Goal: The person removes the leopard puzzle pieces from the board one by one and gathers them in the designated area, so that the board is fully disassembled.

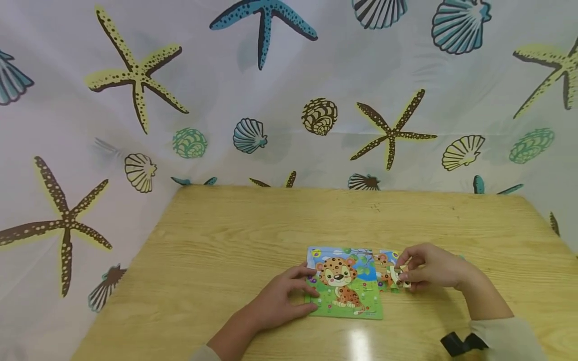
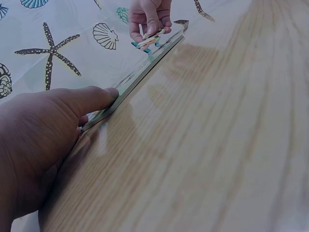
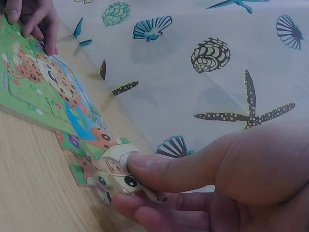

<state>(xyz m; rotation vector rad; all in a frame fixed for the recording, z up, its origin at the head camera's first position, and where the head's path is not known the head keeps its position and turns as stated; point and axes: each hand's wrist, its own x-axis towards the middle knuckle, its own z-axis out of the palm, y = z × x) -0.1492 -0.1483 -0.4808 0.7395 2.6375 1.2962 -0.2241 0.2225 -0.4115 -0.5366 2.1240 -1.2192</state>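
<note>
A jigsaw puzzle board (image 1: 343,291) with a cartoon leopard cub on grass under a blue sky lies flat on the table. My left hand (image 1: 284,298) rests at its left side, fingers spread over the edge; in the left wrist view the thumb (image 2: 99,99) touches the board's rim. Just right of the board, my right hand (image 1: 431,265) pinches a puzzle piece (image 3: 126,181) showing a dark eye, between thumb and fingers. Other loose pieces (image 3: 89,169) lie close under it, overlapping beside the board. Fingers partly hide these pieces in the head view.
The wooden table (image 1: 217,240) reaches back to a white cloth (image 1: 289,75) printed with starfish and shells, which hangs behind and at the sides. A black strap (image 1: 462,343) shows by the right sleeve. A small greenish bit (image 1: 461,256) shows behind the right wrist.
</note>
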